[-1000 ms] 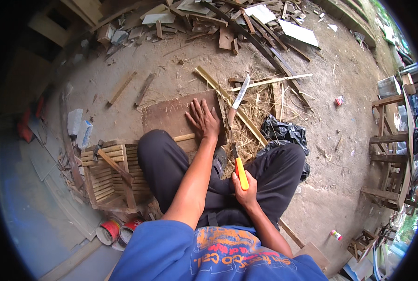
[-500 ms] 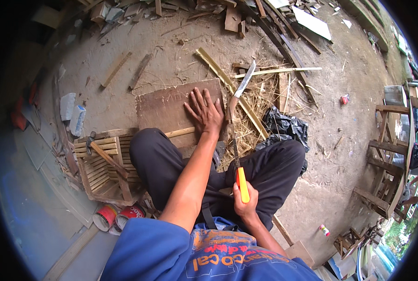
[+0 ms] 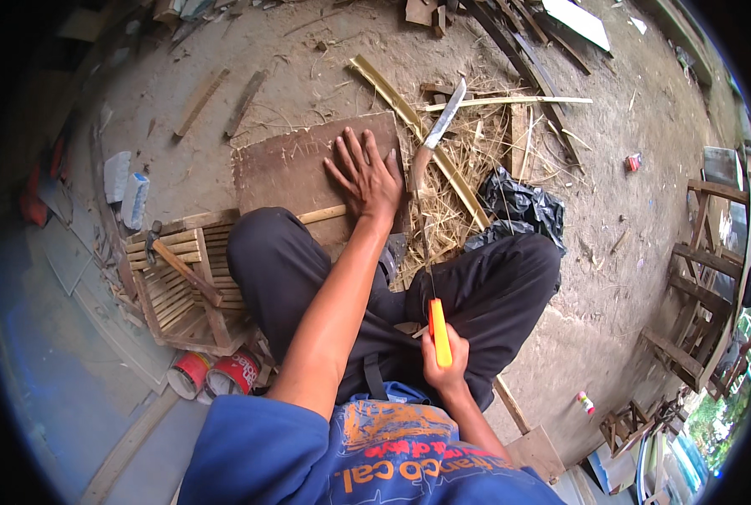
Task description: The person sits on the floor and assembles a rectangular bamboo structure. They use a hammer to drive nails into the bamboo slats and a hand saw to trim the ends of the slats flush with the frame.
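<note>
My left hand point(image 3: 364, 181) lies flat, fingers spread, on a brown wooden board point(image 3: 279, 160) in front of my crossed legs. My right hand point(image 3: 445, 358) is wrapped round the yellow and red handle of a handsaw point(image 3: 439, 332), close to my body. Its thin dark blade, seen nearly edge-on, points away from me along the board's right edge. How deep the teeth sit in the wood cannot be made out. A knife point(image 3: 434, 133) with a wooden handle lies just beyond the saw, across a split bamboo strip point(image 3: 455, 178). Another bamboo piece point(image 3: 323, 215) lies across the board's near part.
Left of my knee stands a slatted bamboo frame point(image 3: 178, 295) with a hammer point(image 3: 182, 265) on it, beside red cans point(image 3: 232, 370). Shavings and a black plastic bag point(image 3: 523, 206) lie right of the board. Wooden racks point(image 3: 704, 269) stand far right; scrap wood point(image 3: 197, 103) lies beyond.
The view has shifted slightly. Against the board and my knees, the saw handle in my right hand has come a little nearer to my body. My left hand stays pressed on the board.
</note>
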Motion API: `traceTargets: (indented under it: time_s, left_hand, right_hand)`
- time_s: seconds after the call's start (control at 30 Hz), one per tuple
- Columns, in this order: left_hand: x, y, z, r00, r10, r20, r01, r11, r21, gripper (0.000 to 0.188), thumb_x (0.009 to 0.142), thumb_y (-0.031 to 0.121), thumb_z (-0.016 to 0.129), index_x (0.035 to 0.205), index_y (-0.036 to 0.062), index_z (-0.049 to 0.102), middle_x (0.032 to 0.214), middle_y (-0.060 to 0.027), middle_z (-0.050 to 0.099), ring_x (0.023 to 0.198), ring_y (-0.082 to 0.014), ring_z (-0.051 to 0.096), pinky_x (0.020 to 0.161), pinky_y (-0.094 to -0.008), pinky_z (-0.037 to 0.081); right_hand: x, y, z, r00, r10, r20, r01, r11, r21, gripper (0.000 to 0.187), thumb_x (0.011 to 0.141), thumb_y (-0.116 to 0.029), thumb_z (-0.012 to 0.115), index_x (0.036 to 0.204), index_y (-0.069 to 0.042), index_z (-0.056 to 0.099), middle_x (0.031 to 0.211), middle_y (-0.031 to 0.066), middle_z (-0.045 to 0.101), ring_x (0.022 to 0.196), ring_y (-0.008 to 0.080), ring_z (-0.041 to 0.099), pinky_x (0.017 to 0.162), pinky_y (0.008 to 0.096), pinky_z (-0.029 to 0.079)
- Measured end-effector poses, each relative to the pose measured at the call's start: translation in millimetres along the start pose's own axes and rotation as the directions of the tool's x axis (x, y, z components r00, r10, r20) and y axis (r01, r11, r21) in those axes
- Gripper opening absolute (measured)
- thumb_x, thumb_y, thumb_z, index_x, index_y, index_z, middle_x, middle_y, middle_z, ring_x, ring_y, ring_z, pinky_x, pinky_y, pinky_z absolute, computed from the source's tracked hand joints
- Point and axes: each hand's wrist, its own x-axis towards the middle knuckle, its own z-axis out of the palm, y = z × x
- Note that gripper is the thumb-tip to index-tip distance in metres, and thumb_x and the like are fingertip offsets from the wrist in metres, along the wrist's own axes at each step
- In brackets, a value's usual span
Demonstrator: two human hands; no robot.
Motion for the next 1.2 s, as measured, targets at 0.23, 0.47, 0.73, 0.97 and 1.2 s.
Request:
traceTargets:
  time_s: [0.23,0.47,0.73,0.97,1.2]
  left_hand:
    - [-1,-2,4,1.0,0.013,0.018,-0.013,0.999,0.029,0.058,0.099,0.034,0.046,0.148,0.0061,0.032,0.158,-0.0219,0.02,0.148,-0.0396,0.014,0.114,-0.0658,0.003]
    - [3,-1,0,1.0,0.013,0.016,-0.013,1.0,-0.022,0.056,0.099,0.031,0.045,0.148,0.0065,0.033,0.158,-0.0224,0.02,0.148,-0.0398,0.013,0.114,-0.0663,0.0]
    - [3,-2,2,0.999,-0.026,-0.048,0.023,0.998,-0.052,0.05,0.099,0.029,0.045,0.144,0.0076,0.039,0.156,-0.0193,0.027,0.147,-0.037,0.017,0.115,-0.0652,0.003]
    - [13,-6,9,0.993,-0.055,-0.102,0.051,0.998,-0.047,0.043,0.1,0.029,0.044,0.139,0.0112,0.044,0.156,-0.013,0.031,0.147,-0.0315,0.02,0.117,-0.0613,0.004]
    - [13,-23,-2,0.991,-0.046,-0.128,0.004,0.952,-0.305,0.04,0.097,0.032,0.048,0.13,0.0113,0.054,0.147,-0.0139,0.043,0.142,-0.0339,0.031,0.117,-0.06,0.008]
  right_hand:
    - [24,-4,2,0.999,0.033,-0.014,-0.033,0.999,0.02,0.023,0.088,-0.005,0.066,0.072,-0.004,0.049,0.051,0.0067,0.046,0.04,0.0153,0.05,0.042,0.0321,0.036]
    - [1,-7,-9,1.0,0.024,-0.011,-0.023,0.998,0.051,0.007,0.087,-0.002,0.063,0.083,0.001,0.06,0.053,0.0045,0.052,0.046,0.0118,0.054,0.046,0.0262,0.041]
    - [-10,-7,-8,0.999,0.032,0.005,-0.032,0.997,0.073,0.011,0.087,-0.003,0.064,0.078,-0.001,0.057,0.053,0.006,0.051,0.044,0.0149,0.055,0.045,0.0287,0.041]
    - [-8,7,-13,0.995,-0.081,-0.058,0.082,0.997,0.004,0.012,0.086,-0.004,0.064,0.077,-0.002,0.057,0.054,0.0064,0.053,0.044,0.0167,0.056,0.045,0.0295,0.042]
    - [1,21,-27,0.981,-0.066,-0.181,0.08,0.994,0.068,0.018,0.092,-0.011,0.063,0.079,-0.001,0.056,0.058,-0.0008,0.047,0.052,0.0061,0.042,0.049,0.0263,0.035]
